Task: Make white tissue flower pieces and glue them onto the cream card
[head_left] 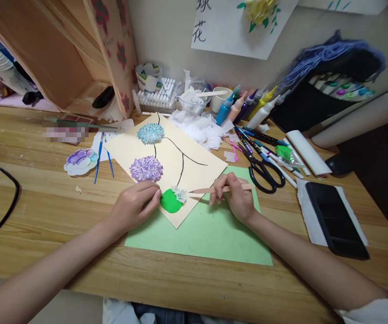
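Note:
My right hand (232, 195) is closed around a wooden pencil (202, 191), whose dark tip points left. Just left of that tip, a small white paper flower (179, 194) lies at the upper right edge of a bright green round patch (171, 202). My left hand (135, 204) rests on the left edge of the cream card (197, 155), fingers loosely bent together beside the green patch. Higher on the card are a purple petal cluster (146, 169) and a blue petal cluster (150, 133), with dark stem lines. Beneath lies a green sheet (200, 240).
Black-handled scissors (264, 173) and several pens lie at right, near a black phone-like slab (337, 220). Paint bottles (225, 108) and white paper scraps (197, 128) stand behind the card. At left are thin brushes (98, 158), a stained palette (79, 163) and a black cable (16, 189).

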The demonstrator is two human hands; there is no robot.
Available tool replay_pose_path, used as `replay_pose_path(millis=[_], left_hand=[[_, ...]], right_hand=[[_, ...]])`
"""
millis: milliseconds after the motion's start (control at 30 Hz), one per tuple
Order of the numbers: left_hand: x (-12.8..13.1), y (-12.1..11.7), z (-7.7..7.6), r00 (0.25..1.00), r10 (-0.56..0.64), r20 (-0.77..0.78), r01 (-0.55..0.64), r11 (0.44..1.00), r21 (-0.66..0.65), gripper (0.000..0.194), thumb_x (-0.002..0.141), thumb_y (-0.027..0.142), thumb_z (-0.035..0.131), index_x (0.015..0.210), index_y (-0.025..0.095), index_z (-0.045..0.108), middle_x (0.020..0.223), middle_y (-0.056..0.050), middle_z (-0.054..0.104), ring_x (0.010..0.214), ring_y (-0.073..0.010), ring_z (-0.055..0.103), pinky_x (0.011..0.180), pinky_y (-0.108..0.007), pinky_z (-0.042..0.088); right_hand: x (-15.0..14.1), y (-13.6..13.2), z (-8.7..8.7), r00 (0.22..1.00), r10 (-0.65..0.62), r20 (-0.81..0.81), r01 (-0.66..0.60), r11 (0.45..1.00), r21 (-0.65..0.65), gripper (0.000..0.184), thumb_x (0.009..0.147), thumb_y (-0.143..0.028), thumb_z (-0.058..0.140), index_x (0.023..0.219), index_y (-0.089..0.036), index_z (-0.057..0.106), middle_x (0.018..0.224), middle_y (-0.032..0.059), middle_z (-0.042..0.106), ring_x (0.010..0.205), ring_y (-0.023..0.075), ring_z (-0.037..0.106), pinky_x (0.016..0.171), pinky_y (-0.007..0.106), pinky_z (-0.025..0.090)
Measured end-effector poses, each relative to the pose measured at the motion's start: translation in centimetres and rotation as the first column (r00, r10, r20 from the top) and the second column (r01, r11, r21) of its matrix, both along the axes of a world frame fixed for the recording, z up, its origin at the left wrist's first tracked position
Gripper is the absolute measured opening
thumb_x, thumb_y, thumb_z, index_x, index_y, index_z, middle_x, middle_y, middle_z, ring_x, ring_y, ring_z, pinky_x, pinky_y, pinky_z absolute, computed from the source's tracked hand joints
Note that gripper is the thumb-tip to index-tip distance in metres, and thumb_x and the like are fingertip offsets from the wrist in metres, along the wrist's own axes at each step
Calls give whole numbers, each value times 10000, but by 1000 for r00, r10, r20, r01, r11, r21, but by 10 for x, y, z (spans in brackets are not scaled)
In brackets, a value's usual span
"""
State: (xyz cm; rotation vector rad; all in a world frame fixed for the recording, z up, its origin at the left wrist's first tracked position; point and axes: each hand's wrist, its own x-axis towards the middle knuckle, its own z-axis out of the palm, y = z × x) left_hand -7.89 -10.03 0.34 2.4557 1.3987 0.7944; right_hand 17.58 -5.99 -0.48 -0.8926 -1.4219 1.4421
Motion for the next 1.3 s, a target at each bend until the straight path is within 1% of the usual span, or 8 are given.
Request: replay_pose_path(millis=[200, 267, 367, 600, 800, 900, 1033, 1300], left_hand=[[-10, -11, -1, 990, -138, 40, 135, 988, 69, 237, 883, 143, 401, 798, 201, 615, 877, -30, 713, 776, -133, 662, 720, -219, 506], [-13, -14, -3, 987, -161, 24, 159, 984, 82, 228, 880, 146, 392, 852, 206, 609, 902, -36, 717, 794, -146, 673, 717, -222, 512], [-17, -16, -3, 991, -135, 24, 135, 991, 25, 216, 889, 166, 362, 950, 214, 564, 928, -35, 712, 807, -145, 678, 698, -213, 515], [-10, -20, 1, 1000, -24, 19, 26, 993, -111, 170, 920, 237, 345, 961, 237, 510, 979, 4, 687, 869, -115, 660, 734, -191, 494], [4, -23, 2, 992, 117, 47, -114, 991, -71, 174, 931, 249, 346, 972, 218, 512, 923, -6, 667, 824, -128, 644, 721, -226, 473], [22, -16, 15, 983, 175, 53, -175, 985, -1, 168, 919, 251, 388, 1005, 209, 527, 988, -35, 629, 796, -138, 611, 711, -260, 451], [50, 1, 37, 990, 83, 110, -70, 990, -122, 229, 890, 313, 471, 1079, 204, 538, 1023, -52, 596, 873, -160, 559, 776, -291, 439], [45, 11, 35, 944, 115, 308, -7, 944, -329, 139, 867, 291, 525, 867, 200, 631, 817, 4, 642, 726, -127, 541, 677, -258, 408]], right_hand=[[36, 43, 9, 894, -420, 155, 343, 864, 368, 189, 870, -385, 510, 835, -199, 521, 855, 41, 663, 718, 156, 621, 623, 274, 459], [51, 59, 9, 771, -532, 351, 307, 792, 527, 159, 838, -336, 562, 909, -196, 534, 942, 63, 656, 823, 188, 618, 707, 306, 454], [66, 74, 2, 645, -492, 585, 77, 803, 591, 140, 791, -297, 610, 858, -187, 556, 879, 68, 662, 780, 211, 621, 687, 315, 445], [65, 74, -8, 643, -487, 591, -7, 768, 641, 63, 794, -158, 512, 767, -193, 557, 787, 57, 662, 752, 211, 619, 679, 300, 441], [52, 62, 11, 852, -413, 321, 295, 886, 357, 150, 732, -302, 642, 755, -198, 536, 697, 6, 636, 646, 172, 605, 614, 271, 442], [33, 46, 22, 967, -172, 188, 155, 983, 102, 246, 686, -334, 709, 757, -190, 523, 734, 10, 659, 662, 154, 614, 630, 259, 454], [7, 18, 29, 989, 70, 131, -64, 997, -53, 251, 700, -310, 715, 795, -183, 521, 877, 54, 707, 725, 141, 629, 668, 258, 468], [-14, -6, 22, 993, 85, 79, -78, 993, -89, 235, 730, -266, 696, 826, -197, 492, 990, 79, 701, 854, 164, 649, 738, 286, 503]])
